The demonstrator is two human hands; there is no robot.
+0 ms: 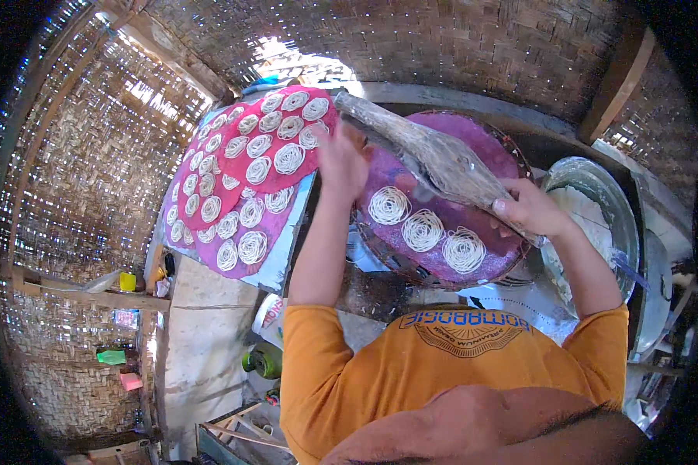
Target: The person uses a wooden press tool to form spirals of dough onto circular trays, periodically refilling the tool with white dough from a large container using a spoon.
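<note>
A long, weathered piece of wood (434, 151) slants over a round tray, one end far left and the other near right. My right hand (537, 208) grips its near right end, thumb on top. Close to the far end is my left hand (341, 164), smeared by motion, its fingers partly hidden at the wood. Beneath, the round woven tray (411, 270) is lined with purple cloth (376, 174). Three pale coils of noodle-like strands lie along its near side: a left coil (389, 205), a middle coil (423, 231) and a right coil (464, 249). The wood hides part of the cloth.
Left of the tray, many similar coils lie on a red and purple cloth (236, 190) over a light blue board (283, 248). At right stands a large metal basin (628, 194) with pale dough-like material (578, 221). Woven bamboo walls (442, 46) close in the back and left.
</note>
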